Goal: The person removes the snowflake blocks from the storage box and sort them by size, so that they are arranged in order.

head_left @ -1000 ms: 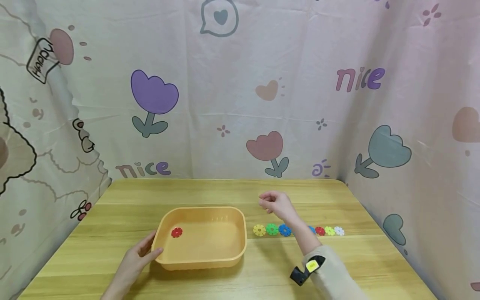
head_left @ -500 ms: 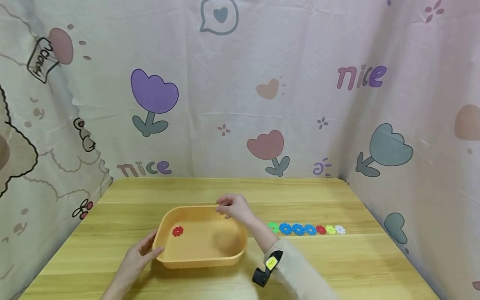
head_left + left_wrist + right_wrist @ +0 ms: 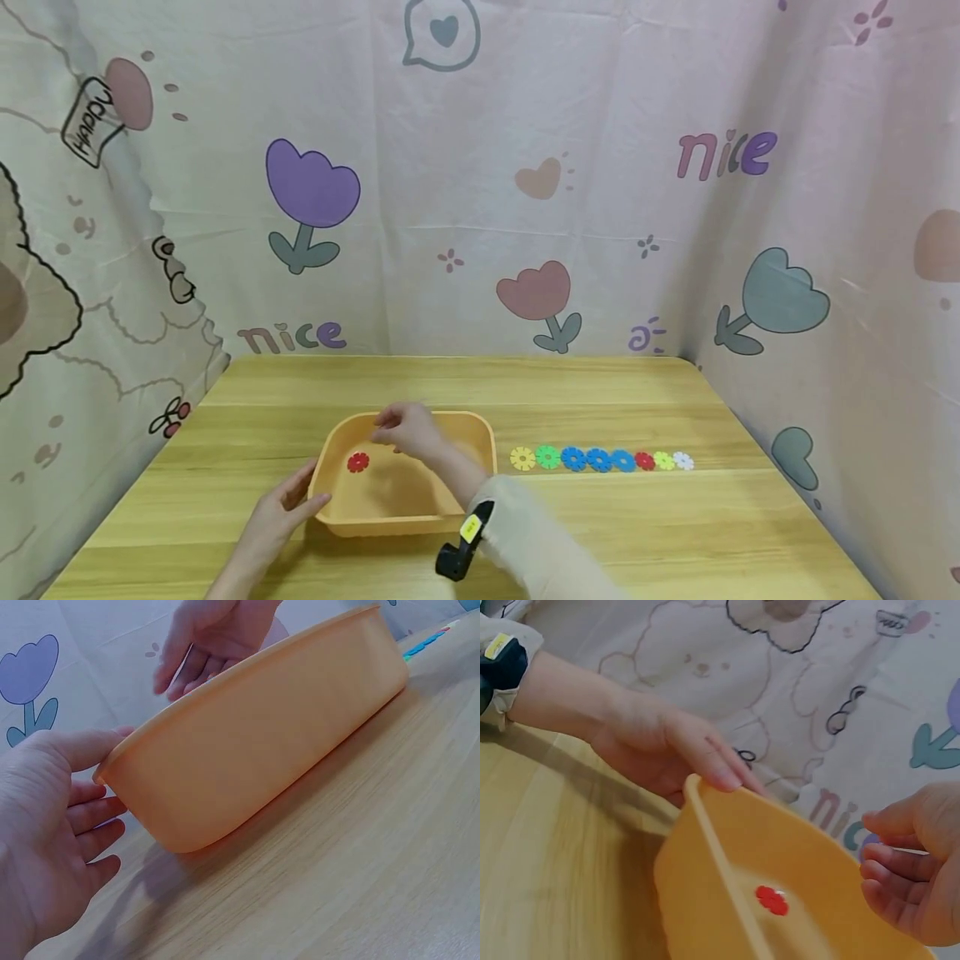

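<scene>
My left hand [image 3: 272, 515] grips the near left corner of a yellow-orange plastic basin [image 3: 397, 527]. In the left wrist view its thumb lies over the rim, with the other fingers along the outer wall. One red flower-shaped plastic disc [image 3: 358, 462] lies flat on the basin floor, towards the left. Above the basin hovers my right hand [image 3: 411, 430], a little to the right of the red disc and apart from it. The right wrist view shows its fingers [image 3: 889, 870] loosely bent, with nothing visible between them.
To the basin's right, a row of flower-shaped discs lies on the wooden table [image 3: 637, 533]: yellow [image 3: 522, 458], green [image 3: 548, 457], several blue [image 3: 598, 460], red [image 3: 644, 461], yellow-green [image 3: 663, 461] and white [image 3: 683, 461]. A printed curtain [image 3: 450, 317] hangs behind.
My right hand has swept left from above the row of discs to over the basin, uncovering the whole row. My left hand, the basin and the red disc inside have stayed put.
</scene>
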Demonstrator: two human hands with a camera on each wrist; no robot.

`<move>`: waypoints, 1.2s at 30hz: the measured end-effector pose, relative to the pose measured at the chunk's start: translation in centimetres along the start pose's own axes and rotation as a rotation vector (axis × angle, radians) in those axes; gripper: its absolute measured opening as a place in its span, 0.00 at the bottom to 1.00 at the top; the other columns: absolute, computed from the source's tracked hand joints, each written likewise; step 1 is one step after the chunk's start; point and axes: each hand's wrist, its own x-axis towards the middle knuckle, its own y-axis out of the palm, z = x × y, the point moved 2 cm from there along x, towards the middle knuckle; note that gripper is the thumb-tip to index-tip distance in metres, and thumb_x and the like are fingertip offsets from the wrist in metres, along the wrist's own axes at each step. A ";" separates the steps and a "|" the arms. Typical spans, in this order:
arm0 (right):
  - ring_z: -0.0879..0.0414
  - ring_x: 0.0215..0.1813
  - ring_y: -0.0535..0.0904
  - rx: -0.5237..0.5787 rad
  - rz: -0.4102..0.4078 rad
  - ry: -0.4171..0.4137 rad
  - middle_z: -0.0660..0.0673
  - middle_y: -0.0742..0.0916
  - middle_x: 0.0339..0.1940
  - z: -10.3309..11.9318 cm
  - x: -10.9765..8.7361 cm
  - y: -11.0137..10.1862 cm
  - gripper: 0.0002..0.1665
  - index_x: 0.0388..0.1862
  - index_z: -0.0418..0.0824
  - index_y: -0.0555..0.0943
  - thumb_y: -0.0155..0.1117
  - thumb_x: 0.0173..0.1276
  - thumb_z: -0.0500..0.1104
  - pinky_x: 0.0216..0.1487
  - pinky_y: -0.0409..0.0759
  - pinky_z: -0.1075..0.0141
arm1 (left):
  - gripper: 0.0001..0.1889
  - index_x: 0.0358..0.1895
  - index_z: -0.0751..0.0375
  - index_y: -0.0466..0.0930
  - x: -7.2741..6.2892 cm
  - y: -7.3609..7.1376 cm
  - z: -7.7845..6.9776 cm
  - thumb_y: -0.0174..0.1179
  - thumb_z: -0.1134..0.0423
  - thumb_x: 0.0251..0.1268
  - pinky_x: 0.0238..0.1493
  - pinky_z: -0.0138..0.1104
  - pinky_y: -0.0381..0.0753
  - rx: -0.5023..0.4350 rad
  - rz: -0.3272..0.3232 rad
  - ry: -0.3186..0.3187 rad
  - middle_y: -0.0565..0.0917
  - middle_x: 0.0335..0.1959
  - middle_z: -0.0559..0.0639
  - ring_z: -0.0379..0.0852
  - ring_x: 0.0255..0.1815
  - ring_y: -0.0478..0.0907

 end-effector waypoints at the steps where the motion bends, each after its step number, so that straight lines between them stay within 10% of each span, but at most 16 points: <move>1: 0.60 0.26 0.76 -0.012 -0.003 0.001 0.51 0.81 0.25 0.0 0.2 0.4 0.13 0.40 0.30 0.81 0.68 0.57 0.34 0.24 0.78 0.70 | 0.33 0.69 0.70 0.56 0.0 0.0 0.0 0.58 0.60 0.65 0.48 0.13 0.62 -0.002 -0.003 0.002 0.60 0.67 0.66 0.34 0.61 0.62; 6: 0.63 0.25 0.73 -0.072 -0.015 0.019 0.52 0.80 0.24 -0.5 1.0 2.2 0.12 0.39 0.32 0.82 0.69 0.55 0.34 0.23 0.75 0.74 | 0.33 0.68 0.70 0.57 0.1 0.1 0.2 0.58 0.60 0.64 0.47 0.13 0.61 -0.010 -0.008 0.020 0.61 0.66 0.67 0.13 0.48 0.59; 28: 0.60 0.44 0.78 -0.337 0.016 0.051 0.47 0.84 0.45 -3.1 0.7 5.3 0.25 0.52 0.38 0.79 0.71 0.53 0.36 0.45 0.75 0.74 | 0.33 0.69 0.69 0.57 0.1 0.1 0.2 0.58 0.60 0.64 0.47 0.13 0.63 -0.014 -0.007 0.004 0.61 0.67 0.65 0.14 0.48 0.59; 36: 0.66 0.37 0.74 -0.506 0.113 -0.013 0.52 0.84 0.38 -3.5 0.9 5.6 0.26 0.52 0.41 0.80 0.71 0.52 0.35 0.44 0.72 0.77 | 0.33 0.68 0.70 0.57 0.2 0.2 0.1 0.58 0.61 0.65 0.46 0.14 0.64 -0.026 -0.005 0.011 0.62 0.66 0.66 0.14 0.49 0.60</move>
